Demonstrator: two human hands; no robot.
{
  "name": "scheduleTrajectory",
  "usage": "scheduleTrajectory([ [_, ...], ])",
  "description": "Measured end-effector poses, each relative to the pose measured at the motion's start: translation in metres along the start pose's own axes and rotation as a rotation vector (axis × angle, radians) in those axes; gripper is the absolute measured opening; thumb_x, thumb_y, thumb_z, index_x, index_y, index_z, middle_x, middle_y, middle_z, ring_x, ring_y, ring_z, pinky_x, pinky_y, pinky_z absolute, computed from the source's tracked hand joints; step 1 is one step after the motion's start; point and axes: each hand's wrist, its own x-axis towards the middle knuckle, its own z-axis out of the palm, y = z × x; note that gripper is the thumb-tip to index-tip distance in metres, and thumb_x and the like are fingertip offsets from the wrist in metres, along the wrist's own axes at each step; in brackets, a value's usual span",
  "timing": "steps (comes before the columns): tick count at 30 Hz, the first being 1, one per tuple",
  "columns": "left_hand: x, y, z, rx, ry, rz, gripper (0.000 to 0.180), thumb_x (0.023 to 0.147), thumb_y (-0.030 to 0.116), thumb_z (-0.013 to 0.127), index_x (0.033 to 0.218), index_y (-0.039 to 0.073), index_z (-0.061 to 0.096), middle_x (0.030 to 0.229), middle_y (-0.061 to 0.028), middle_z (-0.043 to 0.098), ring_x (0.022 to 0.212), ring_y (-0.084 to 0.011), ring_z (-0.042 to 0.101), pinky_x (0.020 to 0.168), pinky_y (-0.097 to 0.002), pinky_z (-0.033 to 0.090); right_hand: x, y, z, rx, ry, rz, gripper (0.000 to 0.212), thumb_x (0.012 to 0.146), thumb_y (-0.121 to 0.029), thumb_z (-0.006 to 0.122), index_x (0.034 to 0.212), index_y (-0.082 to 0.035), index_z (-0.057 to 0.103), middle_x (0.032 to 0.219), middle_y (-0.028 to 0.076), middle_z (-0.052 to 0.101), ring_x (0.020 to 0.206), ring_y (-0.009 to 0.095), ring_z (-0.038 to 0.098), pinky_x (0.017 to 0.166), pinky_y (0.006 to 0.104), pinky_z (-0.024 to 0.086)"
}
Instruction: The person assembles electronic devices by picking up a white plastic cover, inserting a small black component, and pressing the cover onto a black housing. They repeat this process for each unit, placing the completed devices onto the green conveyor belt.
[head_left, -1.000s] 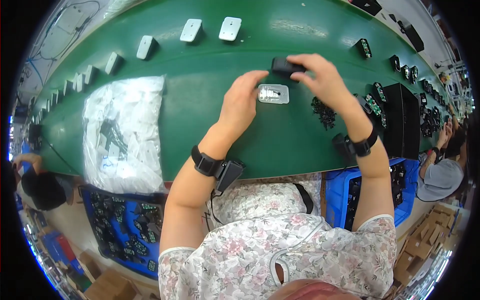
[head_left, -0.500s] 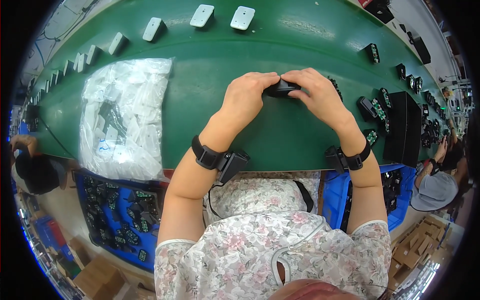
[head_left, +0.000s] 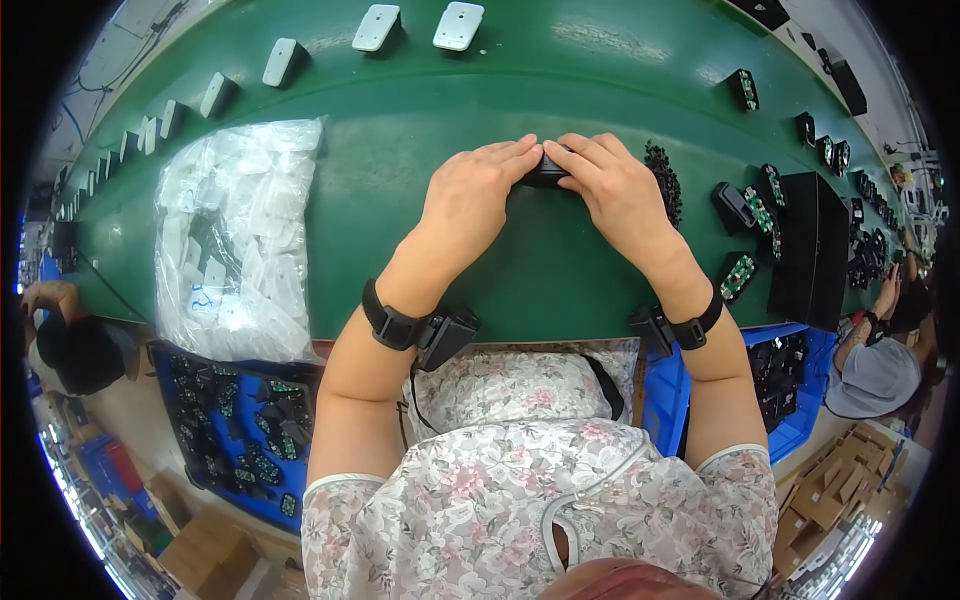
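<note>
Between my two hands lies a small black plastic casing (head_left: 545,174), low over the green table (head_left: 430,270). My left hand (head_left: 472,192) grips its left side, fingers pressed along the top edge. On the other side my right hand (head_left: 612,190) closes on it, thumb in front and fingers over the top. Much of the casing is hidden under the fingers. Just right of my right hand is a pile of tiny black parts (head_left: 662,182). Farther right lie black casings with green circuit boards (head_left: 757,210).
A clear bag of white plates (head_left: 240,240) lies left. White-topped casings (head_left: 377,28) line the far edge. A black box (head_left: 812,250) stands right. Blue bins (head_left: 300,505) of parts sit below the table on both sides. Other people (head_left: 870,365) sit at either side.
The whole view has shifted slightly. Both hands stay on the black casing, my right fingers now reaching more over its top. More of the tiny black parts show beside my right hand.
</note>
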Motion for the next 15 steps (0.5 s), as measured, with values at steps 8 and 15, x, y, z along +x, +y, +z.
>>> scheduleTrajectory([
  [8, 0.018, 0.017, 0.018, 0.357, 0.007, -0.05, 0.04, 0.074, 0.007, 0.062, 0.113, 0.0, 0.055, 0.109, -0.0111, 0.061, 0.1, -0.0265, 0.057, 0.077, -0.035, 0.05, 0.037, 0.047, -0.009, 0.538, -0.232, 0.204, 0.029, 0.081, -0.014, 0.066, 0.109, -0.008, 0.065, 0.09, 0.006, 0.066, 0.078, 0.018, 0.059, 0.068, 0.0275, 0.049],
  [15, 0.054, -0.004, 0.006, -0.25, -0.033, -0.281, 0.031, 0.082, 0.013, 0.065, 0.108, -0.001, 0.059, 0.087, -0.014, 0.064, 0.075, -0.0202, 0.062, 0.065, -0.0305, 0.05, 0.024, 0.044, -0.012, 0.794, -0.03, 0.362, 0.033, 0.09, -0.023, 0.06, 0.119, -0.009, 0.059, 0.091, 0.003, 0.062, 0.072, 0.009, 0.054, 0.065, 0.0232, 0.048],
])
